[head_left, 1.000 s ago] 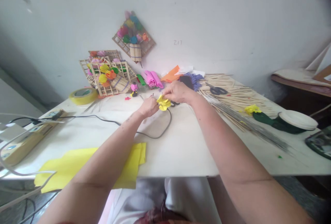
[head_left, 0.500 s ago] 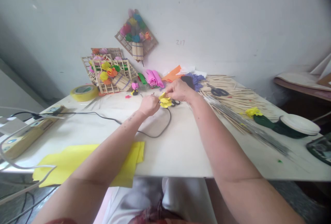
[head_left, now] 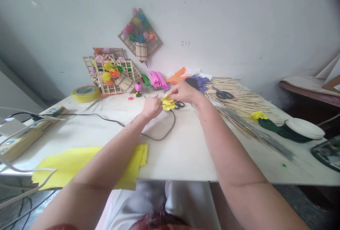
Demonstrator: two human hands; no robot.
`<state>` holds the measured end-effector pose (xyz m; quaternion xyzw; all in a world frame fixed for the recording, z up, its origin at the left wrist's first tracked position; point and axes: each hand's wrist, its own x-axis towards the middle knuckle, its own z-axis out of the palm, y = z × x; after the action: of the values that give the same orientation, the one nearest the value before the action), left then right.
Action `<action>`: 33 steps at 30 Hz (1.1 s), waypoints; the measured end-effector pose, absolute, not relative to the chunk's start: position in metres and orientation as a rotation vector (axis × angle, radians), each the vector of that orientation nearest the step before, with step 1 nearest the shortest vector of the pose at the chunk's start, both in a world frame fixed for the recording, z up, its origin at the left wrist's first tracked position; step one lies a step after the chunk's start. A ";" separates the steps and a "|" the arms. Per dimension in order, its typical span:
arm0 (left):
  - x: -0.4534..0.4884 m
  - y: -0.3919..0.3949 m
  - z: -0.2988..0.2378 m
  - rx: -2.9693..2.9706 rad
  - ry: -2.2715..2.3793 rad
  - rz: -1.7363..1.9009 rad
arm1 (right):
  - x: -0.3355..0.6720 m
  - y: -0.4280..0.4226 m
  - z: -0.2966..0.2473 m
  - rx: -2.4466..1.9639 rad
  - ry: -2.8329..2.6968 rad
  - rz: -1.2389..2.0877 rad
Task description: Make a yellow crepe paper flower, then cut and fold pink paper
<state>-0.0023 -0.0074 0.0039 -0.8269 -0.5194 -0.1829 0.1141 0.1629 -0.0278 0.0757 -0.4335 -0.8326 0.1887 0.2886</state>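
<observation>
Between my two hands is a yellow paper flower with several rounded petals. My left hand is closed at the flower's base, on its left side; the stem itself is hidden by the fingers. My right hand pinches a petal at the flower's upper right. Behind the flower, black-handled scissors lie on the white table. A dark cable loops across the tabletop below the hands. Folded yellow crepe paper lies at the front left edge, partly under my left forearm.
Stick lattices with paper flowers lean at the back left, beside a tape roll. A power strip sits far left. Rightward lie wooden sticks, metal wires, more scissors and a green tape roll. Pink paper lies behind.
The flower has turned slightly, its petals showing more toward me, and more of the scissors behind shows. Both hands keep nearly the same place and grip.
</observation>
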 end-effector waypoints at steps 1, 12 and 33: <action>-0.004 -0.006 0.003 -2.430 -1.509 -0.557 | 0.163 -0.030 0.078 -1.121 -2.210 0.586; -0.015 0.011 -0.012 -2.363 -1.471 -0.691 | 0.171 -0.031 0.081 -1.144 -2.084 0.563; -0.023 0.017 -0.015 -2.696 -1.436 -1.120 | 0.150 -0.042 0.079 -0.990 -1.928 1.033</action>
<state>-0.0232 0.0165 -0.0153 -0.8273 -0.4406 -0.3438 -0.0559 0.1497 -0.0424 0.0790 -0.3843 -0.7486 0.4012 0.3618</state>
